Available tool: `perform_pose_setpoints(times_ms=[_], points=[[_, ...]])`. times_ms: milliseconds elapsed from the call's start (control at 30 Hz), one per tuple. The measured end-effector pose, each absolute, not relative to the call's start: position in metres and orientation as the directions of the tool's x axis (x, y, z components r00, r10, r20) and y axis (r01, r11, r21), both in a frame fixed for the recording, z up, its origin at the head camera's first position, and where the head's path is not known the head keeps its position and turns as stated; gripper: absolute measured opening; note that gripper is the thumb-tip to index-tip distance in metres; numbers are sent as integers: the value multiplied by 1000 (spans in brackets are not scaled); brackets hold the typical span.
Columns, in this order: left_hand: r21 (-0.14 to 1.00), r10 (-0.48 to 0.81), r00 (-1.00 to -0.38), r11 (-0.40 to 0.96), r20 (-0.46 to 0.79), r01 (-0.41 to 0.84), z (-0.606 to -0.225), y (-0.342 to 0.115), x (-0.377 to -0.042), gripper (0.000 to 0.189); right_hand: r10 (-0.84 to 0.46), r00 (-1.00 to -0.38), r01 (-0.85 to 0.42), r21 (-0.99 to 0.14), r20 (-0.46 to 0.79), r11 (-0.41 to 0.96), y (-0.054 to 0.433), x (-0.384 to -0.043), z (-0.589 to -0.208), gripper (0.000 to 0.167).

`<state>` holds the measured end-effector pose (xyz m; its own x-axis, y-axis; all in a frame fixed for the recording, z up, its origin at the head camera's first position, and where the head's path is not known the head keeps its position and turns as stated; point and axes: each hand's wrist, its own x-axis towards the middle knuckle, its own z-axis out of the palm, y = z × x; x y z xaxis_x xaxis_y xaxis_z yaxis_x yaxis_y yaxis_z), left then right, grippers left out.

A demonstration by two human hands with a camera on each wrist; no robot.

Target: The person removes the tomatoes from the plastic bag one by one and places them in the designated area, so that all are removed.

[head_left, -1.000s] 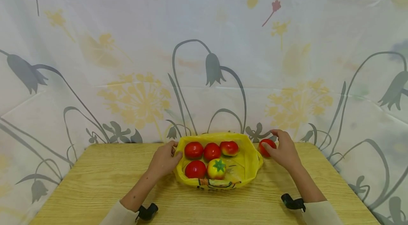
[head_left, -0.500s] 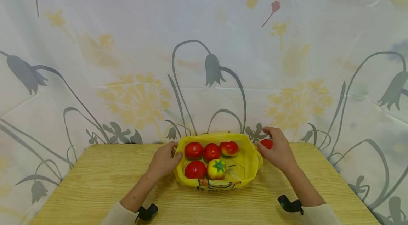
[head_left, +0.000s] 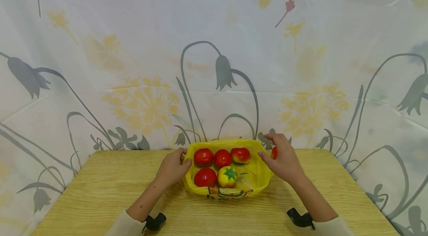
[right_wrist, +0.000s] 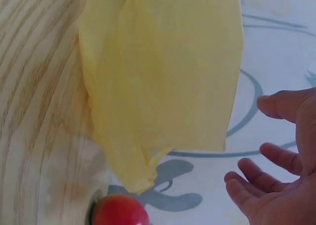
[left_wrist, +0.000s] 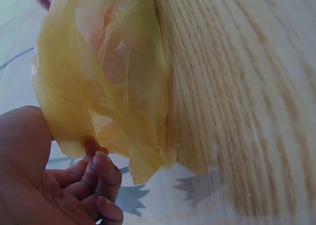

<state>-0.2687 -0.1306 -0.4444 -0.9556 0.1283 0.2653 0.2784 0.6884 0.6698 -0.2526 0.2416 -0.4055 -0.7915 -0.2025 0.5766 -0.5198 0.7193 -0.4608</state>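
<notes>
A yellow plastic bag (head_left: 197,190) with dark print lies spread open on the table in the head view. Inside it are several red tomatoes (head_left: 204,178) and a yellow-and-red one (head_left: 227,177) with a green star-shaped top. At the bag's left edge my left hand (head_left: 172,167) pinches the plastic; the left wrist view shows its curled fingers (left_wrist: 106,173) behind the film. My right hand (head_left: 284,161) hovers by the bag's right rim, fingers spread and holding nothing. Another red tomato (right_wrist: 120,211) lies on the table outside the bag, partly hidden behind that hand in the head view.
The wood-grain table (head_left: 110,184) carries the bag near its back edge. Behind it hangs a pale sheet (head_left: 214,13) printed with flowers. A black wrist device (head_left: 155,222) sits at the left cuff, another (head_left: 299,218) at the right.
My right hand has moved left, away from the loose tomato and over to the bag's right rim. The left hand and the tomatoes in the bag stay where they were.
</notes>
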Motion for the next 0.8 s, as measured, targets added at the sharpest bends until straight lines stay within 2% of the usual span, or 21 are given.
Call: perform_pose_setpoints(times_ms=[167,800], points=[[668,128,-956,691,264,277,-444,-131,-269,29,-232,-771,-554,-447,592,702,233,-250,-406,53],[674,125,-957,686,263,275,-444,-130,-267,28,-311,-784,-576,-444,537,686,211,-244,-415,57]])
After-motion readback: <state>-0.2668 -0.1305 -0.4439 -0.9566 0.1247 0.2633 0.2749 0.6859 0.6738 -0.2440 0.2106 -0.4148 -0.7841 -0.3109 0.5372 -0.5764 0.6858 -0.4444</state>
